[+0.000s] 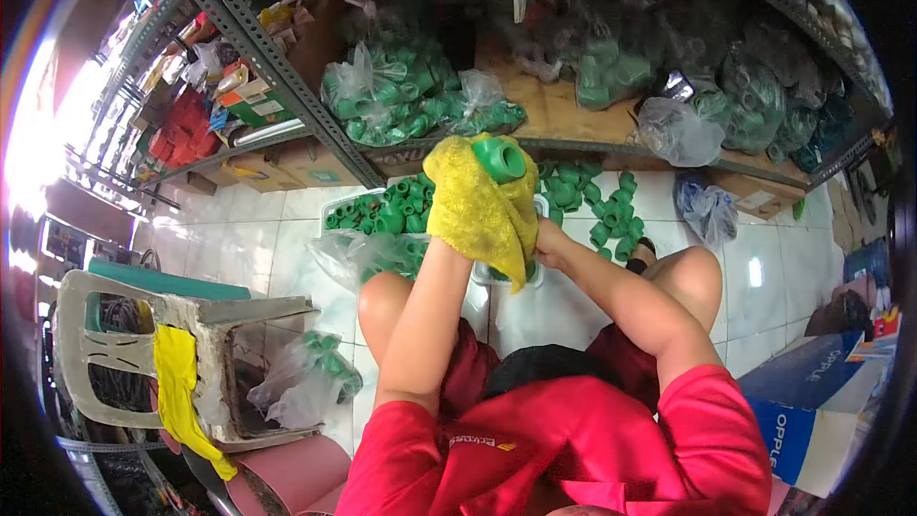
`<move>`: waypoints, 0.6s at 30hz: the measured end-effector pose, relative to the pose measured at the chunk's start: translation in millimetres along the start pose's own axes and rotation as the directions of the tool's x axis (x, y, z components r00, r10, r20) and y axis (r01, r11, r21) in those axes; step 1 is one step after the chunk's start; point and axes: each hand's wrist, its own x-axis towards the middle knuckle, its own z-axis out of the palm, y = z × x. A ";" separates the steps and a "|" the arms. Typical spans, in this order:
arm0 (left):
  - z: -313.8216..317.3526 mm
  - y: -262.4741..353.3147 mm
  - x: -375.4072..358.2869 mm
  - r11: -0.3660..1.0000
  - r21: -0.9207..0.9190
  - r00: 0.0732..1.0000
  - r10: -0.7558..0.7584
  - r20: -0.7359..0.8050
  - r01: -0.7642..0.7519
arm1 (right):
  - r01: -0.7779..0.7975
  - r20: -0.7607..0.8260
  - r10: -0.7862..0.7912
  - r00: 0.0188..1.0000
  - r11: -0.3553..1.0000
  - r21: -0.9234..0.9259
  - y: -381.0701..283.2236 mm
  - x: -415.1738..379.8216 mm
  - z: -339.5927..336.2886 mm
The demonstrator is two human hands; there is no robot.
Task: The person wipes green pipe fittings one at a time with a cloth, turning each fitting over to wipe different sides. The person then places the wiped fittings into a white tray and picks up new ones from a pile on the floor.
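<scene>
A yellow cloth (463, 201) covers my left hand, with only the wrist (449, 258) and forearm showing below it. Held in the cloth is a green pipe fitting (501, 161), its round opening tilted up toward me. The left fingers are wrapped around the fitting through the fabric, though the cloth hides them. My right hand (548, 240) is at the cloth's right edge, lower than the fitting; its fingers are mostly hidden behind the fabric. Below, a white container (528, 279) is partly covered by the cloth.
Loose green fittings (611, 215) lie on the tiled floor; more fill a white basket (336, 201). A metal shelf (325, 139) bears bagged fittings (396, 86) ahead. At left is a worn plastic chair (110, 363) with a yellow strip of cloth (177, 382); at right, a blue-white box (798, 420).
</scene>
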 end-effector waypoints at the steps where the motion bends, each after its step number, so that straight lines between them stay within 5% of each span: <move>1: 7.3 0.2 -5.0 0.999 -0.011 0.999 -0.043 -0.012 0.043 | 0.007 0.003 -0.007 1.000 1.000 0.002 -0.7 0.3 -2.8; 3: 19.1 -0.2 -12.3 0.991 -0.036 0.991 -0.127 -0.032 0.126 | -0.211 0.205 0.167 0.964 0.954 0.214 -1.7 0.6 -8.4; 5: 17.7 1.6 -13.4 0.986 -0.045 0.986 -0.162 -0.037 0.160 | -0.243 0.310 0.171 0.935 0.947 0.212 4.4 2.0 -13.9; 7: 7.0 8.2 -12.6 0.968 -0.015 0.962 -0.246 0.115 0.250 | -0.359 0.477 0.246 0.844 0.919 0.161 14.9 9.7 -13.5; 9: 5.7 11.5 -15.2 0.981 0.078 0.984 -0.177 0.014 0.175 | -0.376 0.497 0.239 0.834 0.906 0.195 4.8 9.7 -14.7; 11: 14.9 17.1 -20.6 0.995 0.088 0.997 -0.046 -0.056 0.051 | -0.149 0.555 0.026 0.831 0.973 0.178 -35.2 -2.4 -6.7; 13: 4.8 25.3 -15.8 0.993 0.114 0.998 0.046 -0.044 -0.040 | -0.067 0.442 -0.051 0.896 0.967 0.247 -73.9 -7.9 -9.4; 15: -18.8 37.3 -7.0 0.982 0.145 0.991 0.129 -0.023 -0.125 | 0.215 0.290 -0.311 0.905 0.923 0.320 -102.4 1.9 -22.7; 17: -30.2 44.5 2.6 0.927 0.305 0.970 0.241 -0.034 -0.219 | 0.256 0.346 -0.357 0.868 0.918 0.303 -136.5 -21.4 -27.0; 18: -27.0 47.0 -1.8 0.989 0.129 0.997 0.074 0.022 -0.077 | 0.260 0.345 -0.359 0.867 0.917 0.301 -143.1 -26.2 -28.8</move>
